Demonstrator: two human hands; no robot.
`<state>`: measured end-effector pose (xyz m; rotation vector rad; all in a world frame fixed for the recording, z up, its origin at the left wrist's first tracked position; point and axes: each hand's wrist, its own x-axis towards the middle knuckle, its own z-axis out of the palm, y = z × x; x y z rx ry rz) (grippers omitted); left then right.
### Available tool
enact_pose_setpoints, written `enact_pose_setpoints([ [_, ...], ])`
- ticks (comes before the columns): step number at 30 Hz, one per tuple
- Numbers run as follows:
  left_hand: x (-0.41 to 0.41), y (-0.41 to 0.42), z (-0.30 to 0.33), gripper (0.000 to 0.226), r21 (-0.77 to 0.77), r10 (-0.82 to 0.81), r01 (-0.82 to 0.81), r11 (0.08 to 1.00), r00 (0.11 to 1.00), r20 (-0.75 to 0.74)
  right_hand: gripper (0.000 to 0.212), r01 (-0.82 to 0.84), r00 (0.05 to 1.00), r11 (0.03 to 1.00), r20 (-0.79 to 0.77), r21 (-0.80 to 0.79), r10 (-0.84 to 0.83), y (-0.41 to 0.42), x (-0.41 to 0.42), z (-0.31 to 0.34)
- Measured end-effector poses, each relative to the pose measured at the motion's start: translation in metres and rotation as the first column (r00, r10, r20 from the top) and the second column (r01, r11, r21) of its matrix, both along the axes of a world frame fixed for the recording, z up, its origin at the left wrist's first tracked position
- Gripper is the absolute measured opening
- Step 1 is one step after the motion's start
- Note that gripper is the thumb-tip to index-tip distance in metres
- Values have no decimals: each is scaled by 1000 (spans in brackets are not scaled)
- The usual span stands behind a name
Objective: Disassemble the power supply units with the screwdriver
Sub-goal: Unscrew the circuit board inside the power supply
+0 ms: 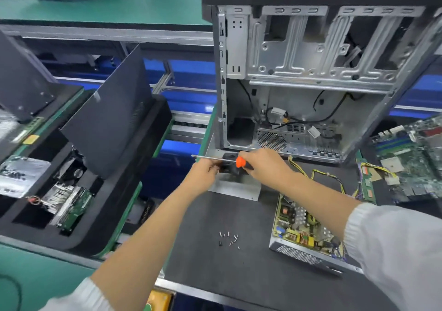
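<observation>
Near the frame's centre, the screwdriver [229,160] is gripped sideways by the right hand [263,165] while the metal cover [235,187] is steadied in the left hand's [203,173] curled fingers, apparently for part removal

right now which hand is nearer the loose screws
Left. The left hand is almost straight beyond the screws, holding the metal cover. The right hand, gripping the screwdriver, sits farther back and off to the right.
</observation>
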<state>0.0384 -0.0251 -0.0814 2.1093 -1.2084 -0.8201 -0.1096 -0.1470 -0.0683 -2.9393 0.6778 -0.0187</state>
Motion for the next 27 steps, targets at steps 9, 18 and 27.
enact_pose_setpoints([
  [9, -6, 2, 6, 41, 126, -68, 68, 990, 998, -4, 15, -18, 999, 951, -32, 308, 29, -9, -6, 23],
  [18, -94, -39, 36, 5, -225, -91, 103, 969, 994, 63, 22, 305, 950, 770, -127, 560, -284, -29, -133, 63],
  [27, -174, -52, 4, 31, -64, -703, 748, 661, 647, 295, 27, 305, 857, 698, 133, 648, -498, -31, -230, 66],
])
